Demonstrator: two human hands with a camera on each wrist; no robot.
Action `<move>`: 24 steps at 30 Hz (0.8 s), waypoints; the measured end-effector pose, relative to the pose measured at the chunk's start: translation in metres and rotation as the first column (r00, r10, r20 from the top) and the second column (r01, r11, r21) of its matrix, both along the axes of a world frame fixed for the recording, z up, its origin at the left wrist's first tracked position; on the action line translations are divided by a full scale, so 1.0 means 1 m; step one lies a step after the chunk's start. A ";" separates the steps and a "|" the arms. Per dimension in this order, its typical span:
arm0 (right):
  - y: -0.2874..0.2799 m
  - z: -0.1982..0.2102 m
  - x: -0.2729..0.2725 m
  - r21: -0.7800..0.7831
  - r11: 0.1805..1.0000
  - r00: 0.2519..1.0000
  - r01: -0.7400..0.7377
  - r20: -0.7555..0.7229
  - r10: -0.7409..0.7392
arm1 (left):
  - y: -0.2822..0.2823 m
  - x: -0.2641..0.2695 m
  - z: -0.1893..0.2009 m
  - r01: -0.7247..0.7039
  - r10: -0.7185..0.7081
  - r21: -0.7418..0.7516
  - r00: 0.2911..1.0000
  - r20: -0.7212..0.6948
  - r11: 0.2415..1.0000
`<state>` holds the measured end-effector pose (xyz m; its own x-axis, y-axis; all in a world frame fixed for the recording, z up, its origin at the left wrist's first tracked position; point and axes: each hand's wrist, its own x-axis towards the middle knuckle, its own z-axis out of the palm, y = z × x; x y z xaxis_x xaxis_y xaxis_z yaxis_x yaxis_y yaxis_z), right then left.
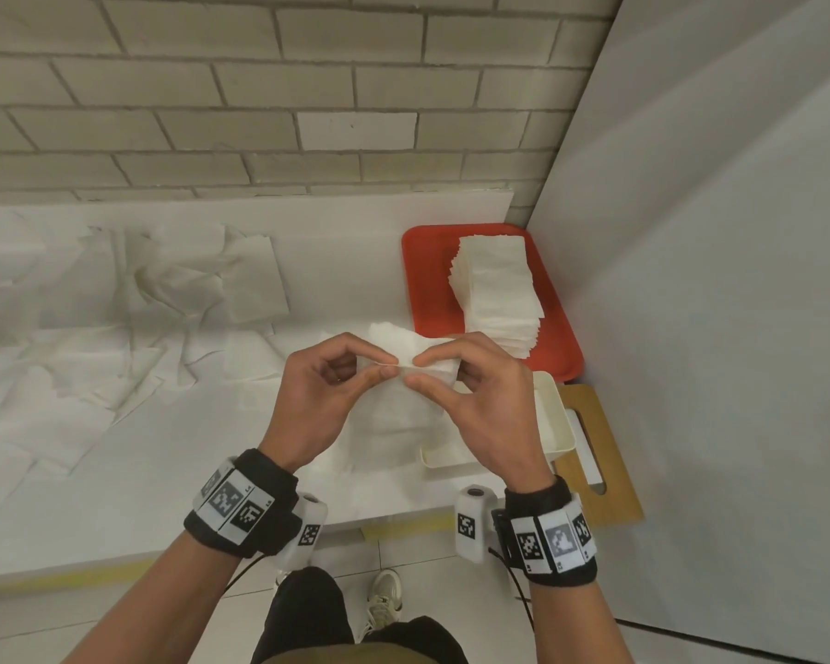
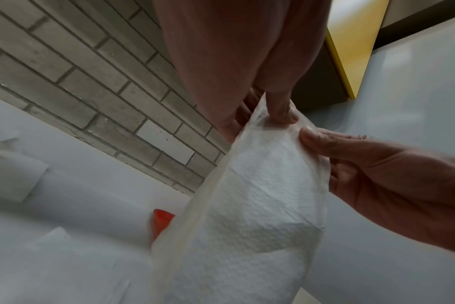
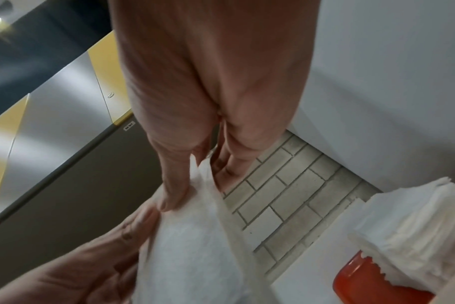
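A white paper napkin [image 1: 394,404] hangs above the white table between both hands. My left hand [image 1: 384,364] pinches its top edge with thumb and forefinger, and my right hand [image 1: 415,371] pinches the same edge right beside it. The left wrist view shows the embossed napkin [image 2: 260,205] drooping below the left hand [image 2: 273,117], with the right hand [image 2: 309,135] on its edge. In the right wrist view the napkin [image 3: 195,236] hangs from the right hand [image 3: 195,197]. A tall stack of folded napkins [image 1: 497,292] stands on a red tray [image 1: 427,280].
Several loose unfolded napkins [image 1: 116,304] lie spread over the left of the white table [image 1: 164,472]. A cream box [image 1: 554,424] and a wooden board [image 1: 600,443] sit at the right edge. A brick wall [image 1: 260,88] stands behind, a grey panel [image 1: 715,280] on the right.
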<state>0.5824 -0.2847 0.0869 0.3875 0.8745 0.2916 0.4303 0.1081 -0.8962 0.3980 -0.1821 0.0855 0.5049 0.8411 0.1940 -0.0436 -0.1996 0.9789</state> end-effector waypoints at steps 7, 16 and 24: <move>-0.006 -0.003 0.000 0.014 0.999 0.996 0.048 0.072 -0.049 | -0.003 0.013 0.012 0.000 0.001 -0.048 1.000 0.013 0.999; -0.030 -0.003 0.021 0.073 0.844 0.824 0.531 -0.278 -0.494 | -0.010 0.037 -0.027 0.105 -0.127 -0.088 0.945 -0.300 0.991; -0.057 -0.088 0.073 -0.374 0.723 0.762 0.581 0.561 -0.322 | -0.030 0.081 -0.096 0.263 0.015 0.316 0.748 -0.664 0.912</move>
